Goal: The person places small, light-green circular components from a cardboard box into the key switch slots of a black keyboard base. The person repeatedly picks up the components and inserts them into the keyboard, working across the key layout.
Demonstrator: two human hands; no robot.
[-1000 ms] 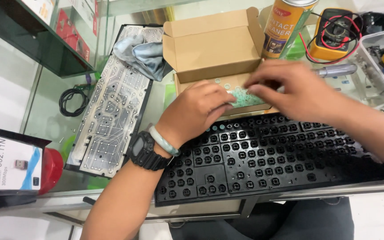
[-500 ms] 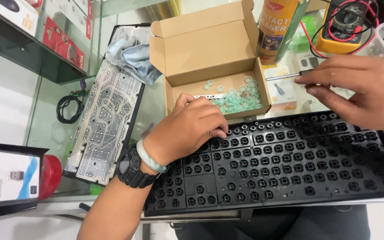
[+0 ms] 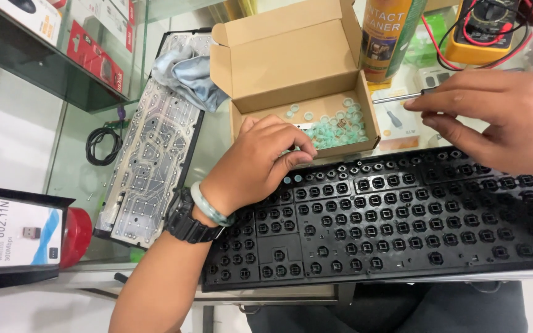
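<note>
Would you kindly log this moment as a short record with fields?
Left hand: fingertips pinched at the top edge of the black keyboard frame, grip contents unclear
Right hand: holding a thin screwdriver above the frame
Cardboard box: open, holds pale green rubber domes
Left of frame: clear membrane sheet, grey cloth
Behind box: spray can, yellow multimeter

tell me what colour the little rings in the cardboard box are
Pale mint green rings lying loose in the cardboard box; the head view shows them.

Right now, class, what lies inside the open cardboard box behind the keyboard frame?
The cardboard box holds many small pale green rubber domes loose on its floor. The left hand covers the box's near-left corner, hiding whatever lies there.
</note>
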